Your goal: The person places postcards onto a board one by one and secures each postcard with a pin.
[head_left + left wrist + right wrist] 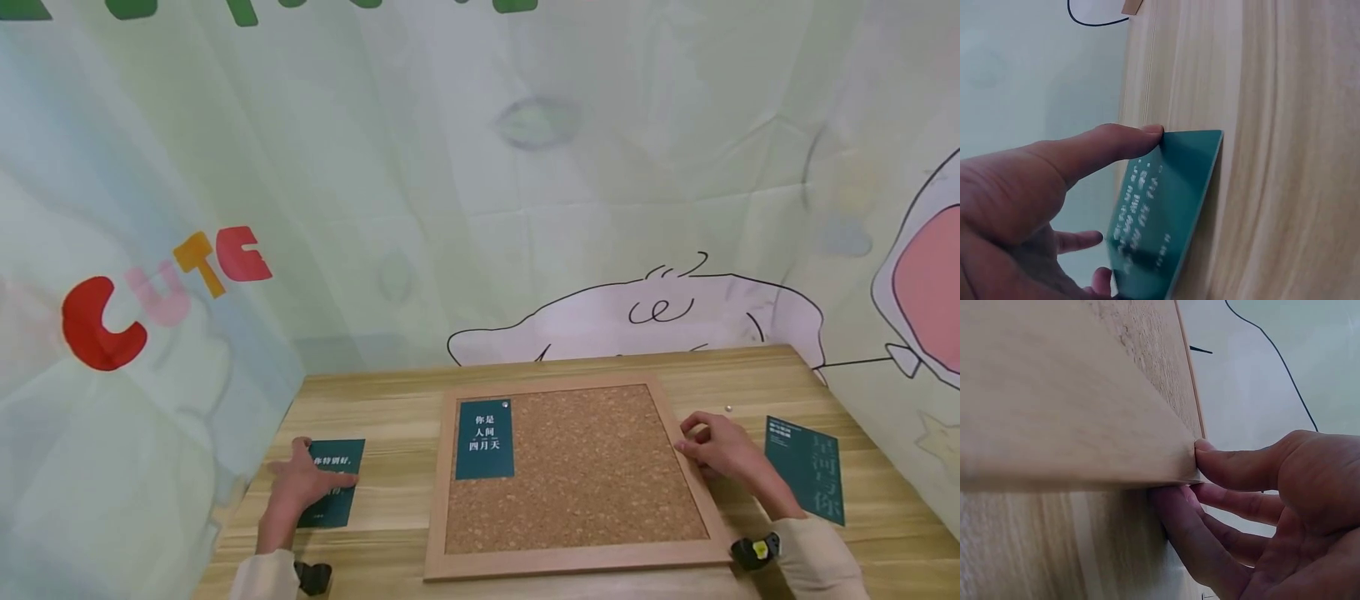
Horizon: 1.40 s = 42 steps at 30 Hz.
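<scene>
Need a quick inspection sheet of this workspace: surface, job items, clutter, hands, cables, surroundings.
Surface: wood-grain table.
Job items: framed corkboard; pinned green card in its upper left part, silvery pin near the card's upper right corner; left green card; right green card on the table.
Clutter: shiny piece on the table, too small to identify.
Left hand: holds the left green card by its edges.
Right hand: pinches the corkboard's right frame edge.
Cables: nothing seen.
Surroundings: printed cartoon backdrop.
</scene>
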Available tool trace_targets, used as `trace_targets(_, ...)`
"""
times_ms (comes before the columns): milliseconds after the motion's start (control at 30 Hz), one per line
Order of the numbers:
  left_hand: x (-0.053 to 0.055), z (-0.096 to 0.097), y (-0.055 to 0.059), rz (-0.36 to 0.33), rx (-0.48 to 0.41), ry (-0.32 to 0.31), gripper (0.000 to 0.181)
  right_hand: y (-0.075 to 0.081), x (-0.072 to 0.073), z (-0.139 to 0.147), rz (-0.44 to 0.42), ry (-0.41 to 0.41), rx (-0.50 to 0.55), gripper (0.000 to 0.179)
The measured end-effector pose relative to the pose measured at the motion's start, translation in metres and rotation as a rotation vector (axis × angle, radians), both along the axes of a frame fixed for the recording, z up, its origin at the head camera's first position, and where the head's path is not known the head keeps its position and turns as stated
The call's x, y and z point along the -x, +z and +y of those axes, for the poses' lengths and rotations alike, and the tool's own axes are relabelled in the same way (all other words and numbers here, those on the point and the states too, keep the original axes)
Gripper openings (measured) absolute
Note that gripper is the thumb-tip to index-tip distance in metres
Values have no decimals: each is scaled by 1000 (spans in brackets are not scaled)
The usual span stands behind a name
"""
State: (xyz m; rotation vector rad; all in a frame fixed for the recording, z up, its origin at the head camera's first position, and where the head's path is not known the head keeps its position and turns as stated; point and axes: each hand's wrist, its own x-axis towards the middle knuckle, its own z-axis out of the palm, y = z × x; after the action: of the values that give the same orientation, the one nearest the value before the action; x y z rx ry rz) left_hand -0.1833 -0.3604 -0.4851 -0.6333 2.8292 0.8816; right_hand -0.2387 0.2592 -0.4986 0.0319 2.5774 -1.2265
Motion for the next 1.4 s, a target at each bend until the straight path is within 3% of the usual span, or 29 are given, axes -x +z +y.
trace_targets(267, -4, 3, 2, 30, -46, -38, 104, 0, 0, -1, -5, -4, 0, 33)
trace_targets(500, 0, 14, 5, 89, -86, -92, 86, 0, -1, -1, 18, 3, -7, 30)
trace_targets(667, 3, 26, 9, 103, -108, -87, 85, 1, 1, -1, -1, 5, -13, 32)
trace_targets(1000, 19, 63, 21, 148, -145, -135, 87, 2, 0, -1, -4, 7, -17, 31)
trace_targets(1400, 37, 108, 20, 239, -180, -237, 85, 0, 2, -1, -2, 6, -26, 31)
